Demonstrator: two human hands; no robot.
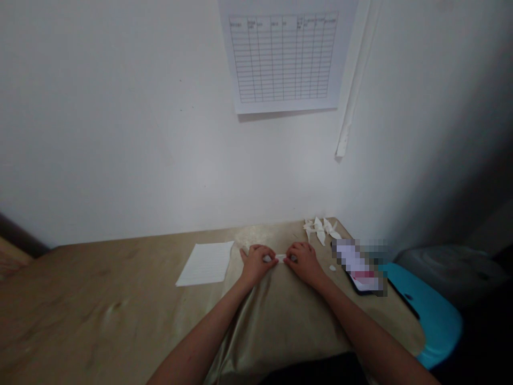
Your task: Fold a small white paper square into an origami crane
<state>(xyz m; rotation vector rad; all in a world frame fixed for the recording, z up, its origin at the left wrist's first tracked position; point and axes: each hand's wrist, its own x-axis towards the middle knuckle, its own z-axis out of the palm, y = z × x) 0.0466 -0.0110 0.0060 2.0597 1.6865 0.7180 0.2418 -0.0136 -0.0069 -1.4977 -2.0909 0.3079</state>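
Observation:
A small folded piece of white paper (281, 258) lies between my two hands, low over the tan tabletop. My left hand (256, 262) pinches its left end between thumb and fingers. At the other end, my right hand (305, 261) has its fingers closed on the same paper. Much of the paper is hidden behind my fingertips, so its full shape cannot be made out. Left of my left hand lies a stack of lined paper sheets (206, 263). Beyond my right hand stand several folded white paper cranes (319, 230).
A phone (356, 267), partly blurred out, lies on the tan-covered table (120, 321) to the right, with a white paper scrap (332, 268) beside it. A turquoise chair or stool (428, 310) adjoins the table's right edge. The wall behind carries a printed table sheet (284, 64).

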